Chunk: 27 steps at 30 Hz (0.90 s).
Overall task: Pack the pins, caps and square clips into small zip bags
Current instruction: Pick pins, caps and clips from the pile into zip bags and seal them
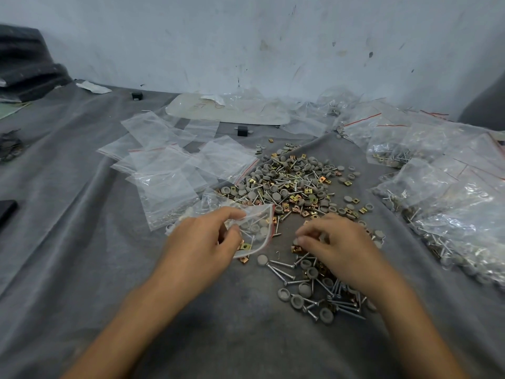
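My left hand (203,237) pinches the mouth of a small clear zip bag (255,228) with a red strip; grey caps, a pin and brass square clips lie inside it. Just right of the bag, my right hand (332,242) curls its fingertips over small parts on the cloth, pinching what looks like a grey cap beside a brass clip (296,248). A big loose pile of caps, pins and clips (295,184) spreads beyond both hands. A smaller scatter of pins and caps (314,291) lies under my right wrist.
Empty zip bags (169,162) lie fanned out at the left. Filled bags (448,203) are heaped along the right side. Grey cloth (82,242) covers the surface, a wall stands behind, and small black blocks (241,130) sit near the back.
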Each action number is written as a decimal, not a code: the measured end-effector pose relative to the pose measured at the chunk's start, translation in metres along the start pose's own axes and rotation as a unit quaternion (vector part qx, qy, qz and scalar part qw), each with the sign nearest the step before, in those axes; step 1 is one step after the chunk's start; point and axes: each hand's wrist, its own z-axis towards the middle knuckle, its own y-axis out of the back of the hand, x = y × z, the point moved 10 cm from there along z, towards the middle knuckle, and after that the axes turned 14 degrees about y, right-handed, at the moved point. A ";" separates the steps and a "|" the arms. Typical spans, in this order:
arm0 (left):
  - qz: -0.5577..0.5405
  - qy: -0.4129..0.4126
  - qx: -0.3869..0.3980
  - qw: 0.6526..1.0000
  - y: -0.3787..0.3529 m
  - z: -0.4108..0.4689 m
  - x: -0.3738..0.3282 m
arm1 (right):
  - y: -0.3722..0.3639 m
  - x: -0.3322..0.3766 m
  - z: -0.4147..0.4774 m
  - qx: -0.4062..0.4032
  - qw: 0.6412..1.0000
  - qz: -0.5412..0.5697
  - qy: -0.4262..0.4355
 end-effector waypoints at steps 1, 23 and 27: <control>0.001 0.001 0.001 1.000 0.000 0.000 0.000 | -0.006 -0.003 0.000 0.027 0.999 -0.022 -0.009; 0.003 -0.010 -0.001 1.000 0.001 -0.003 -0.004 | -0.017 0.033 0.005 -0.044 0.987 0.146 0.046; 0.004 -0.014 0.000 1.000 0.000 -0.003 -0.005 | -0.030 0.048 0.007 -0.050 0.977 0.197 0.056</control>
